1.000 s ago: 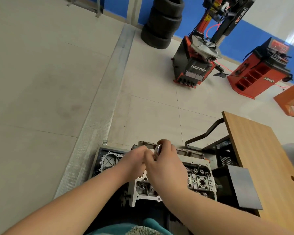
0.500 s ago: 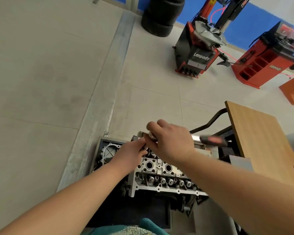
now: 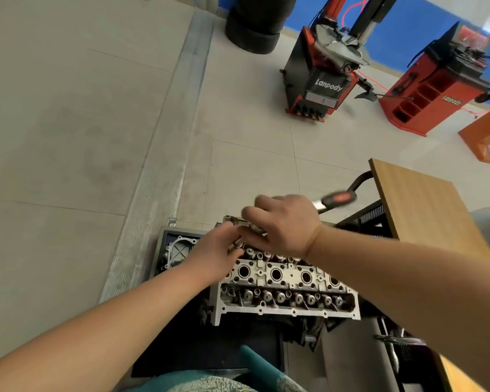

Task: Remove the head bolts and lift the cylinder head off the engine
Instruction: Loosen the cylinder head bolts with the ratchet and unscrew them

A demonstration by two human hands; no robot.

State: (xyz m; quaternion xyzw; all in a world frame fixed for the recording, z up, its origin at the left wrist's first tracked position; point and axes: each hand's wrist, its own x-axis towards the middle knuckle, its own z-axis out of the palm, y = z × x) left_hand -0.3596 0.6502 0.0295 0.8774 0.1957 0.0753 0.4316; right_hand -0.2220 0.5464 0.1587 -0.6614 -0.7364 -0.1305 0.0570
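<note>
At the cylinder head's (image 3: 286,281) far-left corner: head bolt work

Right hand (image 3: 283,224) curls round the ratchet (image 3: 337,200); left hand (image 3: 217,254) fingers pinch its socket end, probably steadying it on the bolt.

Both bare forearms reached forward from the lower edge of the view and met over the middle; the left hand (image 3: 214,257) lay palm down, its fingers curled and pinching a small metal piece at the fingertips; the right hand (image 3: 283,224) sat just above and beyond it, back of the hand up, wrist bent, fingers wrapped round the ratchet handle (image 3: 335,200), whose red and black grip stuck out past the knuckles to the right; the two hands nearly touched.
</note>
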